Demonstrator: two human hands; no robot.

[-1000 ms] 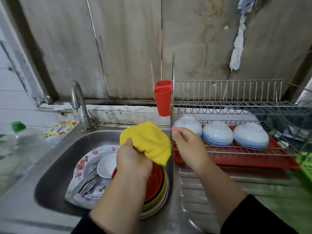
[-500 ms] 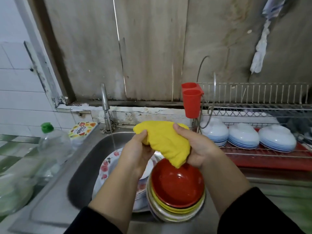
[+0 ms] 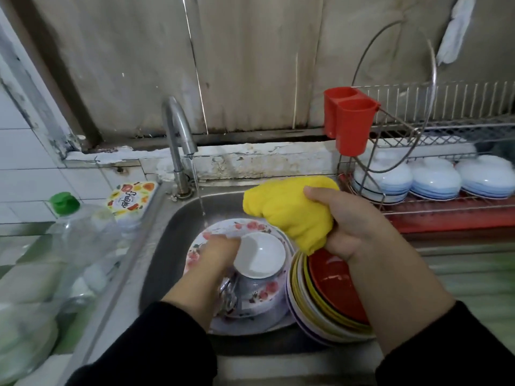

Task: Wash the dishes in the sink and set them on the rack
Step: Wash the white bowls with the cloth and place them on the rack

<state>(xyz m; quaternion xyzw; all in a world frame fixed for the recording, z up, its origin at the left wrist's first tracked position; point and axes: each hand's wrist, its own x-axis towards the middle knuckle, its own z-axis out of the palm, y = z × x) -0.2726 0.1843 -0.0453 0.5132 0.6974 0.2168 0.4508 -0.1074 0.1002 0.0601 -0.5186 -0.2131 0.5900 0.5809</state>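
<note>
Meanwhile right hand (image 3: 359,229) grips yellow cloth (image 3: 292,210); left hand (image 3: 220,252) touches white bowl (image 3: 259,256).

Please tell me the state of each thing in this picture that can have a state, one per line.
Tap: running, thin stream falling into the sink.
Yellow cloth: bunched, held above the dishes.
Right hand: grips the cloth.
Left hand: down at the small white bowl; grip blurred.
Stacked plates: unwashed pile, leaning.
Rack bowls: upside down, draining.
Bottle: capped.

Two bare hands, long black sleeves (image 3: 156,344)
</note>
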